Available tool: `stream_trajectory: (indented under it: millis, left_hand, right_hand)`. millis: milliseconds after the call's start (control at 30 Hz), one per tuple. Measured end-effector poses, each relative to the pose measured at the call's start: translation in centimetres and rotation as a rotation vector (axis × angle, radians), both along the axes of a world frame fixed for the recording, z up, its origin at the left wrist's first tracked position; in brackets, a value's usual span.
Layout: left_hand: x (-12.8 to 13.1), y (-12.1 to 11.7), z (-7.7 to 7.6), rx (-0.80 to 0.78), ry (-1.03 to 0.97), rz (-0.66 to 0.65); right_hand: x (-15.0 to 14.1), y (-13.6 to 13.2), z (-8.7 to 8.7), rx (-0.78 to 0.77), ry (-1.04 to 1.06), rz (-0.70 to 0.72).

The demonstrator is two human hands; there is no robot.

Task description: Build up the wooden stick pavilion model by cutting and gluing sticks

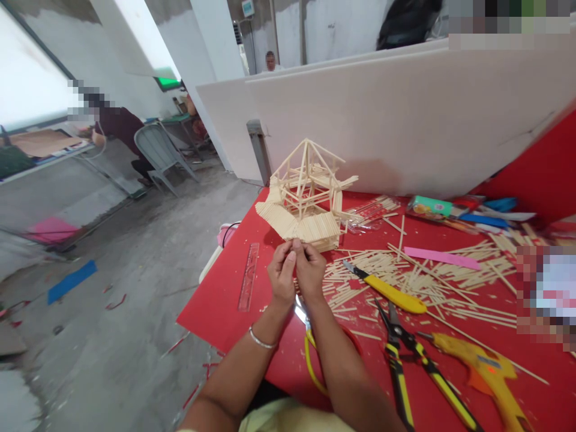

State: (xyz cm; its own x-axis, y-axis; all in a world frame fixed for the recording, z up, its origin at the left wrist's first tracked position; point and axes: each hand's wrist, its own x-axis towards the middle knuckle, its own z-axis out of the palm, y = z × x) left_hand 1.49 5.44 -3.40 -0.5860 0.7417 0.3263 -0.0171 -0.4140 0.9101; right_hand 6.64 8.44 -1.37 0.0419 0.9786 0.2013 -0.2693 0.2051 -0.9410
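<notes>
The stick-built model [317, 228] is set near the far left corner of the red table [211, 312], with open red surface seen around the ruler [248, 277] and loose sticks [344, 273] crowded to the right. At its front edge the left hand [282, 273] and right hand [311, 269] are held together, fingertips pinched; whether anything is gripped cannot be told. Behind, sticks seem to be contained in a clear packet [365, 223].

No txt/nos. legible; glue-gun label [489, 362] too blurry to read.
</notes>
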Motion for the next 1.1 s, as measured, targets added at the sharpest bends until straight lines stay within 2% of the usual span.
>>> stream_trajectory:
  millis: [333, 467, 667, 1100]
  left_hand:
    - [0.14, -0.21, 0.74, -0.001, 0.016, -0.008]
    - [0.14, -0.17, 0.72, 0.001, -0.001, -0.019]
    - [0.06, -0.18, 0.77, 0.017, 0.016, -0.016]
    - [0.18, -0.27, 1.06, 0.021, 0.011, -0.023]
  right_hand:
    - [0.17, -0.02, -0.11, 0.046, 0.007, -0.009]
    - [0.45, -0.17, -0.30, 0.094, 0.036, 0.034]
    - [0.56, -0.14, -0.72, 0.095, 0.053, 0.040]
    - [0.63, -0.21, -0.50, 0.095, 0.036, 0.030]
